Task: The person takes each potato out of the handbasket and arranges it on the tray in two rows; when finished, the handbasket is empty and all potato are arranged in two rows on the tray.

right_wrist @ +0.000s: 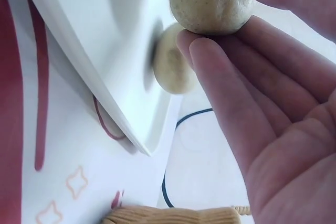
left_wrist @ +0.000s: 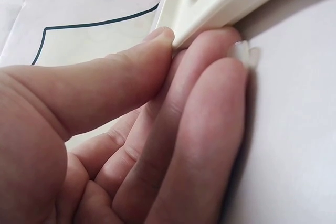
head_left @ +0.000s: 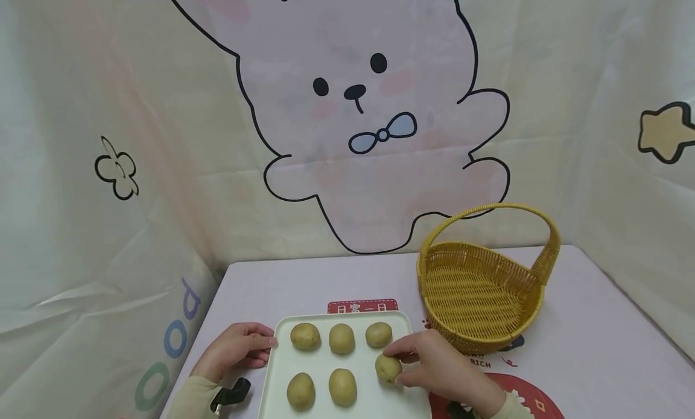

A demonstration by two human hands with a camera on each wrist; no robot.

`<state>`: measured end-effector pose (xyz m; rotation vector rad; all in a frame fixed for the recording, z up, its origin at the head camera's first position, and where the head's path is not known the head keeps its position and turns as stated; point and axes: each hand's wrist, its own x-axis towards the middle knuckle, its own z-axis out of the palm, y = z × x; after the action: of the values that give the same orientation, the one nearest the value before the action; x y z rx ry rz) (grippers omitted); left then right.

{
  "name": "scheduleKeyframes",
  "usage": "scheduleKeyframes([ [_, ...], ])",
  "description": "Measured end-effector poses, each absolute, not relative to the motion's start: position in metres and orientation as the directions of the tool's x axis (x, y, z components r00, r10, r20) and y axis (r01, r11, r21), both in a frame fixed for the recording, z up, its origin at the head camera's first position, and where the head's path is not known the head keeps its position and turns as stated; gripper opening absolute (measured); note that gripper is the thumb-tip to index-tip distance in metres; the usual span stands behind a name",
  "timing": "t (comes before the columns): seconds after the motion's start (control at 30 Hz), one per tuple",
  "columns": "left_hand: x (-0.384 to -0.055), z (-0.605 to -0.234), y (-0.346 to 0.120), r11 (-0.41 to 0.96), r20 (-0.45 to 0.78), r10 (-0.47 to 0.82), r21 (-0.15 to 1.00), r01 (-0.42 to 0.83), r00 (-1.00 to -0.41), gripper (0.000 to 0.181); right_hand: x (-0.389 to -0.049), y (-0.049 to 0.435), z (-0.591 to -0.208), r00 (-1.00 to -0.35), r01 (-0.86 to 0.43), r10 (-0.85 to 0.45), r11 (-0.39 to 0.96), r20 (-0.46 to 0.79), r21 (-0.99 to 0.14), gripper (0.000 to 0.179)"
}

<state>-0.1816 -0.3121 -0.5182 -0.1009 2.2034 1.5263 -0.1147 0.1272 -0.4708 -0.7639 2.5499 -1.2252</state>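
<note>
My right hand (head_left: 434, 362) pinches a potato (head_left: 388, 369) between thumb and fingers over the right side of a white tray (head_left: 323, 362). In the right wrist view, that potato (right_wrist: 207, 3) sits against the fingertips, with another potato (right_wrist: 173, 61) lying on the tray behind it. At the tray's left edge, my left hand (head_left: 242, 346) holds the rim between thumb and fingers, seen close up in the left wrist view beside the tray corner (left_wrist: 210, 9). Three potatoes, one of them here (head_left: 341, 339), form the far row; two more, including this potato (head_left: 342, 387), lie nearer.
A yellow woven basket (head_left: 480, 292) with a tall handle stands behind and right of the tray, its inside bare. The table has a pale printed cloth (head_left: 282, 286) with red patches. A curtain with a cartoon animal (head_left: 380, 184) hangs behind the table.
</note>
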Motion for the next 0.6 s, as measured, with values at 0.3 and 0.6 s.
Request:
scheduleKeyframes([
  [0.3, -0.182, -0.517, -0.312, 0.395, -0.404, 0.188, 0.865, -0.308, -0.895, 0.039, -0.115, 0.120, -0.478, -0.843, -0.341, -0.537, 0.561, -0.019, -0.754, 0.034],
  [0.6, -0.181, -0.518, -0.311, 0.384, -0.410, 0.190, 0.867, -0.316, -0.892, 0.038, -0.115, 0.117, -0.482, -0.831, -0.299, -0.550, 0.567, -0.082, -0.768, 0.034],
])
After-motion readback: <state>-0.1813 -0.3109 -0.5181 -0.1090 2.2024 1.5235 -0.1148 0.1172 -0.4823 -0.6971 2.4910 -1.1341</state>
